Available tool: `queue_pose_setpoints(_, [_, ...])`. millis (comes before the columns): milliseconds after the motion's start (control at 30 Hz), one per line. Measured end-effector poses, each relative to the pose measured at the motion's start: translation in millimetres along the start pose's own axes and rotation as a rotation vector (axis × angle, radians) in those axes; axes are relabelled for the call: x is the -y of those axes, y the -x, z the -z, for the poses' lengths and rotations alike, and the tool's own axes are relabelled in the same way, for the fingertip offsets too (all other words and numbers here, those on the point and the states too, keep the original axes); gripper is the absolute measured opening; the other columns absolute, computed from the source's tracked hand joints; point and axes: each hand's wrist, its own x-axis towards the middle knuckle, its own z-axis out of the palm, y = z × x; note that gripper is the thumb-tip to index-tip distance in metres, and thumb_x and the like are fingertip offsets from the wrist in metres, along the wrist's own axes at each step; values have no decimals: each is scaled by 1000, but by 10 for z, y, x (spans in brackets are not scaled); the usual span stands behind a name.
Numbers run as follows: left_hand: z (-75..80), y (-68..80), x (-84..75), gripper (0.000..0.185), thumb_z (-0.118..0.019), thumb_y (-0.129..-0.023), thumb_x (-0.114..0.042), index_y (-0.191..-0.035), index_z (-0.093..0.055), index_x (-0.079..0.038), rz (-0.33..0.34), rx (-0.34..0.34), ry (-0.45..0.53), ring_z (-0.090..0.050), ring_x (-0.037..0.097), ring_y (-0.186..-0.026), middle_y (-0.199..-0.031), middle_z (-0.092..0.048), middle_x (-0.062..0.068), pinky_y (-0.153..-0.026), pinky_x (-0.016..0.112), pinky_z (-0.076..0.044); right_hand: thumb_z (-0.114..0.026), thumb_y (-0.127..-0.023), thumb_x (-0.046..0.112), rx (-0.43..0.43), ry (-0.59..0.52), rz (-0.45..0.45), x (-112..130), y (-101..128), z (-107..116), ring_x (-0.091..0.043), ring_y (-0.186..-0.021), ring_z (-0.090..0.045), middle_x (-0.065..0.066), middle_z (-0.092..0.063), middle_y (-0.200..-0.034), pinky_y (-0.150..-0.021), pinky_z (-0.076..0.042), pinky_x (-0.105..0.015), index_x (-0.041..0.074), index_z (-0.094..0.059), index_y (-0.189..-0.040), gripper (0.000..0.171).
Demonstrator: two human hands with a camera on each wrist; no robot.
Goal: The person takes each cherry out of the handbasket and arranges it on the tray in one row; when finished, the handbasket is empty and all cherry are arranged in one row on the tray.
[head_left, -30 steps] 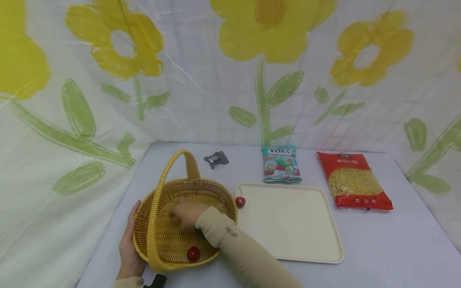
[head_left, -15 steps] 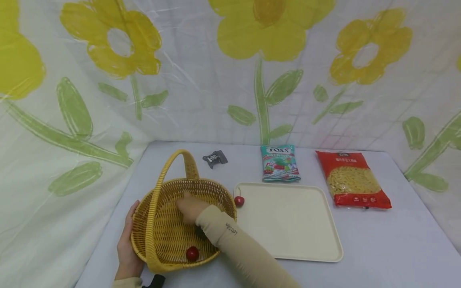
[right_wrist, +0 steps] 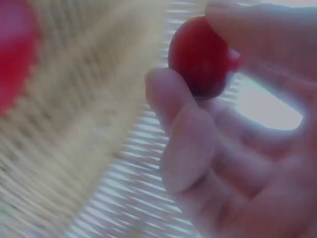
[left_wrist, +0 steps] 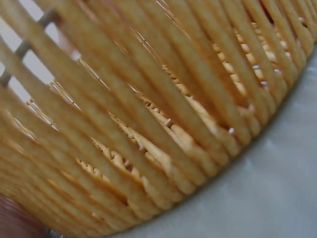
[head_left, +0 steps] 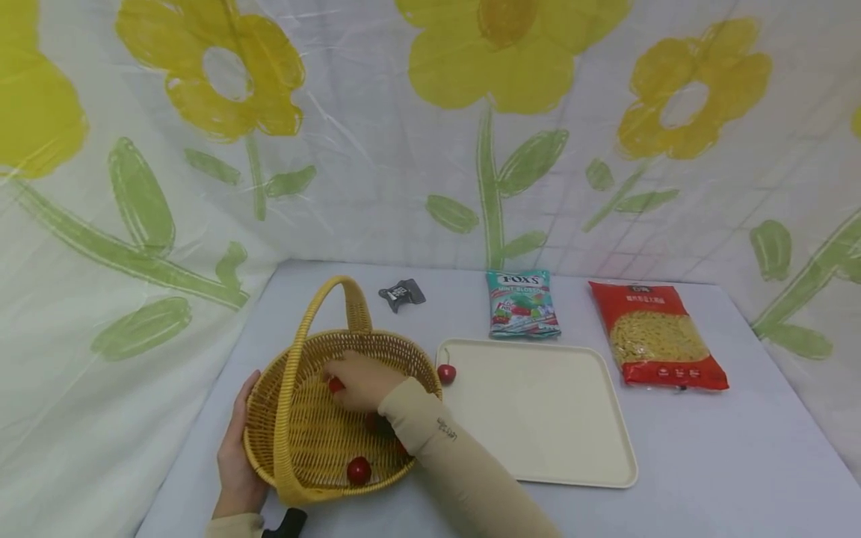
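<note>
Pinched! The round red fruit [right_wrist: 195,59] sat tight between the fingertips of the right hand [head_left: 363,381], one digit above it and another below. All of that was happening inside the wicker basket [head_left: 316,433], over toward its far side, with the arched handle [head_left: 288,396] looping across to the left of the fruit. A second red fruit [head_left: 359,471] lay loose inside, right by the near wall, and more red showed dimly in the shadow under the right wrist (how many pieces, I couldn't tell). The right wrist view caught a blurred red shape [right_wrist: 15,54] at its edge, too.

Now the left hand [head_left: 241,456]: it lay flat against the basket's outer left wall, fingers stretched along the weave and not curled around anything. A dark strap [head_left: 291,523] showed just beside that wrist.

Just right of the basket came the cream tray [head_left: 538,418], and at its left edge, near the far corner, a cherry [head_left: 447,373] with its stem pointing away. Farther back lay a small black packet [head_left: 402,294], a green Fox's bag [head_left: 523,304] and, out right, a red bag [head_left: 659,336] with a window of yellow pieces. Behind everything hung a white cloth [head_left: 377,209] with big yellow flowers!
</note>
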Motion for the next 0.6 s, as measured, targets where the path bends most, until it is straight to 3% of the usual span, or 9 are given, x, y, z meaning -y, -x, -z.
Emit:
queue_pose_setpoints(167, [-16, 9, 6, 56, -20, -104, -45, -154, -14, -21, -7, 23, 34, -36, 6, -135, -158, -16, 2, -104, 17, -42, -64, -93, 19, -177, -147, 77, -58, 467, 325, -7, -86, -52, 1, -53, -107, -73, -47, -15, 21, -63, -120, 27])
queue_pose_setpoints(267, [-5, 8, 2, 56, -20, -104, -45, -154, -14, -21, -4, 33, 54, -38, 6, -134, -158, -17, 2, -104, 18, -42, -64, -93, 14, -298, -246, 57, -199, 827, 495, -10, -90, -54, -2, -53, -114, -76, -50, -19, 18, -59, -125, 33])
queue_pose_setpoints(433, [38, -6, -9, 56, -22, -104, -44, -154, -15, -20, -17, 47, 93, -40, 6, -133, -157, -20, 1, -103, 18, -44, -63, -91, 2, -466, -402, -108, -552, 1265, 580, -16, -94, -64, -4, -55, -120, -77, -57, -27, 14, -54, -131, 42])
queue_pose_setpoints(600, [36, -30, 15, 56, -25, -104, -44, -153, -16, -20, -14, 36, 115, -41, 6, -132, -155, -23, 0, -103, 19, -44, -69, -88, 8, -528, -382, -347, -956, 1394, 398, -20, -85, -66, -8, -65, -110, -71, -58, -32, 8, -59, -123, 36])
